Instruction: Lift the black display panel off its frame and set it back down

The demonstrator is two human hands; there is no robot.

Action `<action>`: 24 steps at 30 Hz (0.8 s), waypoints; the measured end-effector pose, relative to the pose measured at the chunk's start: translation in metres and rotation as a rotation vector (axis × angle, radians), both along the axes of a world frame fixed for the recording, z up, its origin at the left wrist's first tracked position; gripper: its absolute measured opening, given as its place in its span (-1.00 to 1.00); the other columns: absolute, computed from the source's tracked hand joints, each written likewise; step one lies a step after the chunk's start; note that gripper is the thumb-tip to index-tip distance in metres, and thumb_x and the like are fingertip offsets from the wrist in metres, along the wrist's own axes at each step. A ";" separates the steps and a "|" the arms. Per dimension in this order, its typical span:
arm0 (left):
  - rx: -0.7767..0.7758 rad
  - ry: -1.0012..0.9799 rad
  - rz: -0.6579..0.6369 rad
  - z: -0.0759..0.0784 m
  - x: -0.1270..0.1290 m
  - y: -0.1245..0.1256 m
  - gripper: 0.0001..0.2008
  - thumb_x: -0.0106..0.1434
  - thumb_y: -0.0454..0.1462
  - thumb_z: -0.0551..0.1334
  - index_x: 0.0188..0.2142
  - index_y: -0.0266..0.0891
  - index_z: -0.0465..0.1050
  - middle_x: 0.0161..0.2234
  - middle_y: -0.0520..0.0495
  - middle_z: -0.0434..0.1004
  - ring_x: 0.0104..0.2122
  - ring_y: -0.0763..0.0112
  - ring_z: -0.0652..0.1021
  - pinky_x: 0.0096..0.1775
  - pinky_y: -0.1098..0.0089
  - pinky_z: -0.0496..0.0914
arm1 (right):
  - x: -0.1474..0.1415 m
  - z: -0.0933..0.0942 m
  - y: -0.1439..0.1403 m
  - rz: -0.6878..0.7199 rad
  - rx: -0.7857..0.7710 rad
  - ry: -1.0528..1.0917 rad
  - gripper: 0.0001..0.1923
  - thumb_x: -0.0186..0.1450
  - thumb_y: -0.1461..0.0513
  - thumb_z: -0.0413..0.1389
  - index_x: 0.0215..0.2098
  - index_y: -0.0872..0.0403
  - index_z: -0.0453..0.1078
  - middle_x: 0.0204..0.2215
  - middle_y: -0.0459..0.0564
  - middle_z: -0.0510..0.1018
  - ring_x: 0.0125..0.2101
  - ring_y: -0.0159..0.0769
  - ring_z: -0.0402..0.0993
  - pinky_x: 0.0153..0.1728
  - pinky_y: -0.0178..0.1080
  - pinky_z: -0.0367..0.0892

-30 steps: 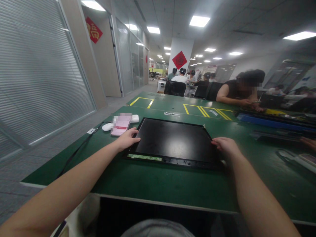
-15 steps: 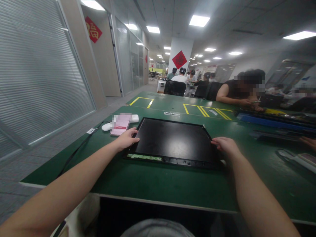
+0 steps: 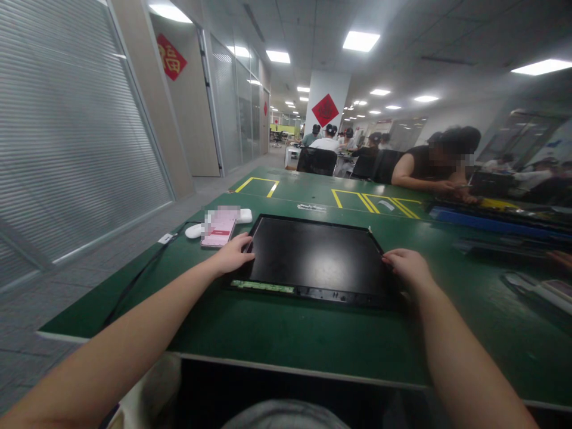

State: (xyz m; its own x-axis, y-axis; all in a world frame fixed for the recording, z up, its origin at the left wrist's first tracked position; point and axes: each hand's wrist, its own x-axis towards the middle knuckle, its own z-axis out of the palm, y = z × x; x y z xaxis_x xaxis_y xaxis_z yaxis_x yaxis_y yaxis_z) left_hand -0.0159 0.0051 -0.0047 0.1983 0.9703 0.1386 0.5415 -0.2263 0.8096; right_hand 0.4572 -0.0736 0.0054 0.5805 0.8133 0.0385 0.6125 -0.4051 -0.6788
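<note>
Green table (image 3: 286, 333); hands flanking panel (image 3: 315, 256)

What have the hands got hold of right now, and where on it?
Both grip the black panel: left hand on its left edge, right hand on its right edge. It lies flat on the table.

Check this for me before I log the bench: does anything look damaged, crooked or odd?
One oddity: the black panel between the left hand and right hand shows a bare green circuit strip along its near edge, uncovered. No cracks or spills are visible.
</note>
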 end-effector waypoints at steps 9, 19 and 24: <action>0.171 0.226 -0.339 0.012 -0.004 -0.012 -0.39 0.04 0.00 0.39 0.09 -0.11 0.51 0.35 -0.24 0.19 0.32 -0.11 0.22 0.29 0.02 0.09 | -0.001 0.000 0.001 0.015 -0.003 -0.019 -0.83 0.10 0.23 0.17 -0.36 0.02 0.60 -0.41 -0.02 0.65 -0.56 -0.31 0.45 -0.40 -0.24 0.36; 0.127 0.353 -0.553 0.025 -0.012 -0.018 -0.43 0.09 -0.03 0.40 0.12 0.03 0.49 0.32 -0.14 0.26 0.29 -0.07 0.28 0.23 0.04 0.22 | 0.002 -0.005 0.004 0.054 0.066 -0.101 -0.74 0.13 0.26 0.12 -0.26 0.01 0.59 -0.33 -0.03 0.66 -0.31 -0.23 0.55 -0.23 -0.23 0.39; 0.134 0.311 -0.562 0.030 -0.015 -0.018 -0.44 0.04 -0.08 0.44 0.08 0.03 0.53 0.28 -0.12 0.33 0.24 -0.05 0.35 0.22 0.08 0.23 | -0.006 -0.004 0.003 0.192 0.139 -0.139 -0.65 0.17 0.28 0.09 -0.12 0.02 0.58 -0.16 -0.04 0.66 -0.10 -0.24 0.55 0.00 -0.26 0.34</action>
